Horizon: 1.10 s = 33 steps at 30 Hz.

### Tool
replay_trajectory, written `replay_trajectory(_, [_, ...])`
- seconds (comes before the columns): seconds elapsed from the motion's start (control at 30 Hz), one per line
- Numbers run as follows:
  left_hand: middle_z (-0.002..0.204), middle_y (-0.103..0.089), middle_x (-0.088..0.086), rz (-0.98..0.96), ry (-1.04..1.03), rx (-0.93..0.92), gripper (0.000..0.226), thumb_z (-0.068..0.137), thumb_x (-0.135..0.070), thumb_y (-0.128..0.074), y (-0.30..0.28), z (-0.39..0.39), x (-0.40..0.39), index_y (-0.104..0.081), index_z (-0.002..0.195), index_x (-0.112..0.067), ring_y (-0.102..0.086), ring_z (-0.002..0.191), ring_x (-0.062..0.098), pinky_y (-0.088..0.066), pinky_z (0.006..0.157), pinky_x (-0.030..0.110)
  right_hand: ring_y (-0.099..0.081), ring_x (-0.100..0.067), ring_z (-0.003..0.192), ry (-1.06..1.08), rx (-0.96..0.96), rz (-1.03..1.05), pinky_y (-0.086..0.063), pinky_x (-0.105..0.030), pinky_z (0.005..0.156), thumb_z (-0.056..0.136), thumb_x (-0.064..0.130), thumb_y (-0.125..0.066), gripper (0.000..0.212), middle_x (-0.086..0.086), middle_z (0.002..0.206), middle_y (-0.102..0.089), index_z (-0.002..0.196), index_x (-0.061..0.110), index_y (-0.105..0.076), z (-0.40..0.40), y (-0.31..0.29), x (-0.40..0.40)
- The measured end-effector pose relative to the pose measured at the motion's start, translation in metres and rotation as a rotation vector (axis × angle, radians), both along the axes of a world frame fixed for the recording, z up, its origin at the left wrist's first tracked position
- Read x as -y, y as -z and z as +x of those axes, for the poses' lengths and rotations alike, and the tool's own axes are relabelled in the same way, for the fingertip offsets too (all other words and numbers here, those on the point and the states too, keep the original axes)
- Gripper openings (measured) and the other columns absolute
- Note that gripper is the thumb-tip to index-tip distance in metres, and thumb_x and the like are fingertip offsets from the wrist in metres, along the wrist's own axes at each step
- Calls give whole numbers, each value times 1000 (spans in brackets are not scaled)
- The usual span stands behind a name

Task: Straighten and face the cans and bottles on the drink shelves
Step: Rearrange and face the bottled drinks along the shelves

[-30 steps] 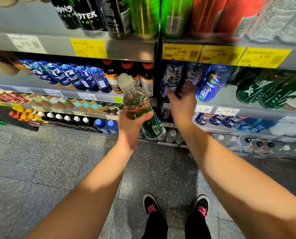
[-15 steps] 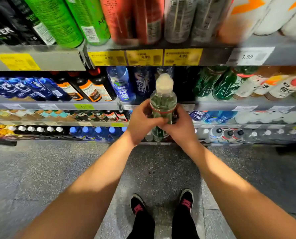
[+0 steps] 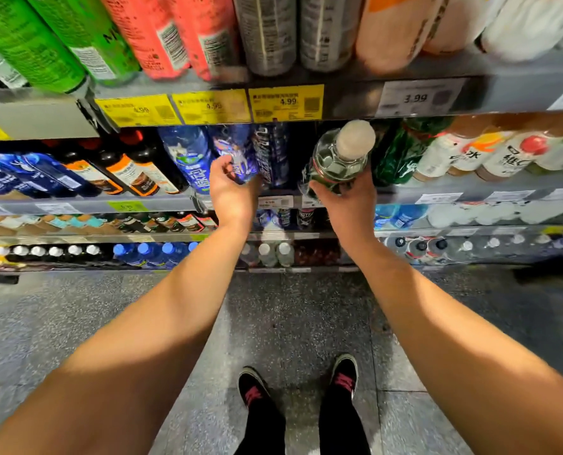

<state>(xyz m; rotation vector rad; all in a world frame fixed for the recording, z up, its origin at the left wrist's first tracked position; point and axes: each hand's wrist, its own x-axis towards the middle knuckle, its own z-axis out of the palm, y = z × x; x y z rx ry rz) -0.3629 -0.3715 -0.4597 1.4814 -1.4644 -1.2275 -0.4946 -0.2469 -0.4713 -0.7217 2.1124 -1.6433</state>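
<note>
Green-tinted bottle (image 3: 337,159) (pale cap) gripped in right hand (image 3: 345,201); left hand (image 3: 230,192) fingers curled round blue bottle (image 3: 237,152).

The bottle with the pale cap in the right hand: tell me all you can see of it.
The bottle is clear plastic with a greenish drink, a wide pale cap, a red ring below its shoulder and a dark green label. The right hand grips its lower body, holding it tilted, cap toward the camera, at a dark gap on the shelf beside green bottles.
</note>
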Motion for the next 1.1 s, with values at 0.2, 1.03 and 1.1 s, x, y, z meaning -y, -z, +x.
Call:
replay_trajectory(0.2, [118,-55,4,21,-89,3,72,78,-9,-82,-1,-6,15,-44,139,-4,-54,108,17,-44,102,29,-57,-17,125,30,4,-12,-45,-25,107,76,22,-84,78,-7,133,-62,141,11,-44,1,5,26])
replay_trajectory(1.03, [81,-54,-17,-62,-109,-6,29,88,-13,-73,11,-1,21,-57,111,-18,-53,64,-8,-42,64,8,-62,-26,120,-97,-92,319,-49,-38,104,83,15,-77,65,-12,128,-65,138,5,-44,-18,-2,40])
replay_trajectory(1.1, [75,-50,-17,-45,-95,10,27,87,-10,-73,10,4,13,-56,105,-19,-48,59,-4,-38,59,8,-61,-25,120,-97,-87,334,-48,-37,104,84,13,-76,63,-13,129,-65,138,4,-45,-18,-3,33])
